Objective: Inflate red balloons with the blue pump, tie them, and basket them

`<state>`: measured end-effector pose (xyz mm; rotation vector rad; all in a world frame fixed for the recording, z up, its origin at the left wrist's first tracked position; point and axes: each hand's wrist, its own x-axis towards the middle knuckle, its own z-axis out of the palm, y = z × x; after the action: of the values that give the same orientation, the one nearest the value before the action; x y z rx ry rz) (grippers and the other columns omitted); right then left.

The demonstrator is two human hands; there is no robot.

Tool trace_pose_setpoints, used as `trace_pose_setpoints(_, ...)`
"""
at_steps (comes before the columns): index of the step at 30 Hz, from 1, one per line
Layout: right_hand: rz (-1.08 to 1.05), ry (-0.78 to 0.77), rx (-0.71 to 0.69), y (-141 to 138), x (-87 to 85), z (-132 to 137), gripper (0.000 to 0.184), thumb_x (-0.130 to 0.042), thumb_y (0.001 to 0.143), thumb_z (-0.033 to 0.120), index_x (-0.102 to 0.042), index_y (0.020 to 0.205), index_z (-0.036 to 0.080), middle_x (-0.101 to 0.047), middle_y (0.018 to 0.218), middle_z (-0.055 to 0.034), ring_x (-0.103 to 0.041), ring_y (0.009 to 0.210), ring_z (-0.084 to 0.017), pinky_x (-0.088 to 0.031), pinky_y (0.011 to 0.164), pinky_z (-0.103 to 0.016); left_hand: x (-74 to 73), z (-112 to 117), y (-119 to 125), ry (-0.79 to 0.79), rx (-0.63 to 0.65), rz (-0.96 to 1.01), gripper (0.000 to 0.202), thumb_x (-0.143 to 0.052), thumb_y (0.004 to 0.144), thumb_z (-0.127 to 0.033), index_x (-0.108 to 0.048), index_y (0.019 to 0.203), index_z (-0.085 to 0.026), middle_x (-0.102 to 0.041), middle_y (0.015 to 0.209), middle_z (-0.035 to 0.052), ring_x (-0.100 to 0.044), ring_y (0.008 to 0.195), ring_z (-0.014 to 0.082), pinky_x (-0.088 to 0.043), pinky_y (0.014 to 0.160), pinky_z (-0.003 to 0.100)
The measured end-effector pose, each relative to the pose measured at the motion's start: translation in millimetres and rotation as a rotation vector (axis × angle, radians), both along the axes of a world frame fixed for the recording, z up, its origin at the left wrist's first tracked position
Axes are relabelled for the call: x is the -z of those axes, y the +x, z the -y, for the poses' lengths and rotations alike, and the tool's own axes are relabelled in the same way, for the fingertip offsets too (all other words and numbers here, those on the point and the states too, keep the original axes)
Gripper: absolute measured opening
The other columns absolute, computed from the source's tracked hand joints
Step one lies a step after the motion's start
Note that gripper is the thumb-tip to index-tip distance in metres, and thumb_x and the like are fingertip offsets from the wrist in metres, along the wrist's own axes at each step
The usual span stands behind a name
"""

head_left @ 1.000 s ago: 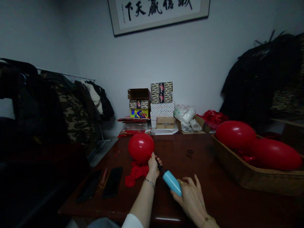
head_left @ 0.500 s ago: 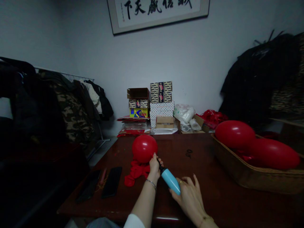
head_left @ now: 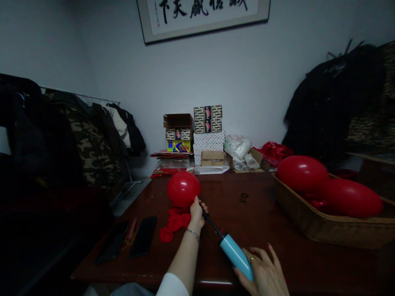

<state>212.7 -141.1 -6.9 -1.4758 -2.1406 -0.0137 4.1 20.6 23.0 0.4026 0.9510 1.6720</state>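
My left hand [head_left: 197,211] is closed round the neck of a red balloon [head_left: 184,189] and the nozzle end of a hand pump. The balloon is round and partly inflated. My right hand [head_left: 262,269] grips the light blue barrel of the balloon pump [head_left: 237,255], some of its fingers lifted. A black rod shows between the barrel and my left hand. Limp red balloons [head_left: 173,224] lie in a heap on the table just left of my left wrist.
A wicker basket [head_left: 333,228] with large red balloons stands on the right of the wooden table [head_left: 240,222]. Two dark phones [head_left: 143,236] lie at left. Scissors [head_left: 243,198] lie beyond the pump. Stacked boxes [head_left: 209,142] line the back.
My right hand has pulled the blue barrel down and to the right, away from my left hand, exposing the black rod. My left hand still holds the balloon's neck.
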Motion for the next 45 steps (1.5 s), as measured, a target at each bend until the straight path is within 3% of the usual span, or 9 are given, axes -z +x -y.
trace_pose_setpoints(5,-0.010,-0.036,-0.003,-0.5,-2.2,-0.9,0.039,-0.053,0.079,0.048,-0.063,0.110,0.025,-0.070,0.101,-0.0048,-0.056,0.103,-0.028,-0.017,0.105,-0.056,1.3,2.5,1.6,0.002,0.017,0.013,0.041,-0.058,0.075,-0.056,-0.038,0.071,-0.020,-0.038,0.047,-0.0075,-0.036,0.036,0.0061,-0.026,0.038,0.018)
trace_pose_setpoints(15,-0.029,-0.037,0.051,-35.2,-37.7,-13.8,0.026,-0.053,0.079,0.034,-0.066,0.098,0.024,-0.071,0.091,-0.0026,-0.057,0.101,-0.025,-0.015,0.107,-0.052,2.5,10.7,12.6,-0.001,0.039,0.008,0.042,-0.057,0.074,-0.059,-0.039,0.073,-0.020,-0.040,0.049,-0.0070,-0.036,0.036,0.0063,-0.027,0.038,0.018)
trace_pose_setpoints(21,-0.039,-0.029,0.053,-51.5,-46.9,-31.7,0.026,-0.052,0.079,0.035,-0.067,0.094,0.021,-0.071,0.088,-0.0047,-0.056,0.098,-0.025,-0.013,0.107,-0.051,0.7,12.9,16.8,-0.013,0.053,0.015,0.043,-0.058,0.073,-0.059,-0.039,0.072,-0.020,-0.041,0.049,-0.0066,-0.038,0.037,0.0068,-0.029,0.039,0.019)
trace_pose_setpoints(32,-0.055,-0.041,0.040,-48.1,-46.7,-22.4,0.032,-0.052,0.080,0.036,-0.065,0.104,0.019,-0.071,0.093,-0.0047,-0.056,0.100,-0.025,-0.013,0.108,-0.051,-2.7,4.1,4.9,0.008,0.017,0.013,0.041,-0.056,0.077,-0.056,-0.038,0.071,-0.020,-0.036,0.048,-0.0078,-0.035,0.036,0.0061,-0.026,0.036,0.018)
trace_pose_setpoints(45,-0.001,0.000,-0.008,-6.8,-16.7,-1.6,0.037,-0.056,0.077,0.042,-0.063,0.110,0.024,-0.069,0.102,-0.0032,-0.056,0.102,-0.026,-0.015,0.106,-0.055,-12.7,-2.1,-11.8,0.006,-0.040,0.017,0.040,-0.052,0.081,-0.055,-0.037,0.069,-0.020,-0.035,0.046,-0.0082,-0.032,0.034,0.0051,-0.024,0.035,0.017)
